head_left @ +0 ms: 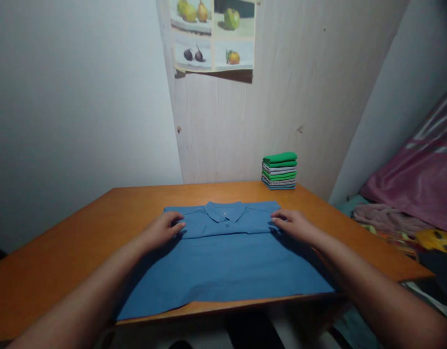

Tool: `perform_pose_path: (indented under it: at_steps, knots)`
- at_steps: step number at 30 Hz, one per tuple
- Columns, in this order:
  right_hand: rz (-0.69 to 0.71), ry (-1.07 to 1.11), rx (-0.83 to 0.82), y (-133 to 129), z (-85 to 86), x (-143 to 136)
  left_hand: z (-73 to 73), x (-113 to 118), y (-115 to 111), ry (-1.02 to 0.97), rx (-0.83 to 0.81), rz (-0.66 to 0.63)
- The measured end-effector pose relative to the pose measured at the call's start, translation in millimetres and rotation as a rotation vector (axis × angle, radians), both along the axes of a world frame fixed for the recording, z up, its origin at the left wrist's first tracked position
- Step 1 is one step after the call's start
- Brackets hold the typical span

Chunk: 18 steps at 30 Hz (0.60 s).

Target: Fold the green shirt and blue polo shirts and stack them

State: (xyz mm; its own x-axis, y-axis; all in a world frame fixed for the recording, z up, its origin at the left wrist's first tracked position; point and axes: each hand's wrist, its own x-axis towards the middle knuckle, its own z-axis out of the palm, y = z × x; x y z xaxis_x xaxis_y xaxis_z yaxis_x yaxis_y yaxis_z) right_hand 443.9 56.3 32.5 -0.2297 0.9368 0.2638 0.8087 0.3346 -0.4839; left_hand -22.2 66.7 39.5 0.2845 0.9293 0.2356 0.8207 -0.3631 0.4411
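Observation:
A blue polo shirt [226,266] lies spread on the table, its collar at the far side and its lower part reaching the near table edge. Across its upper part runs a horizontal fold just below the button. My left hand [168,228] is at the shirt's left side by this folded part, thumb and fingers apart. At the opposite side, my right hand [290,224] has its fingers stretched over the shirt's right edge. Neither hand shows any cloth gripped between its fingers. Whether the fingertips press on the fabric is hard to tell.
A stack of folded clothes [279,172], green, grey and blue, stands at the back right of the orange-brown table [88,237]. Behind it rises a pale wood panel [223,131] with a fruit poster [213,36]. Piled fabrics [390,218] lie off the right edge.

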Motion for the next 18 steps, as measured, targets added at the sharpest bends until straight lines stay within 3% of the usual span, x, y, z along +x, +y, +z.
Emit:
perform_pose_path:
  at_steps: [4, 9, 14, 18]
  knots:
    - [-0.02, -0.01, -0.061, 44.6, 1.1, -37.7, 1.2, 31.6, 37.3, 0.028, -0.023, 0.067]
    - [-0.07, -0.045, -0.083, 91.3, -4.6, -70.3, -7.8, 59.0, 72.6, 0.043, -0.066, 0.098]
    - [-0.109, -0.069, -0.157, 120.8, -12.7, -84.8, -16.9, 67.1, 94.5, 0.073, -0.115, 0.151]
    - [-0.153, -0.07, -0.203, 135.1, -17.9, -86.8, -15.8, 65.3, 101.8, 0.083, -0.136, 0.161]
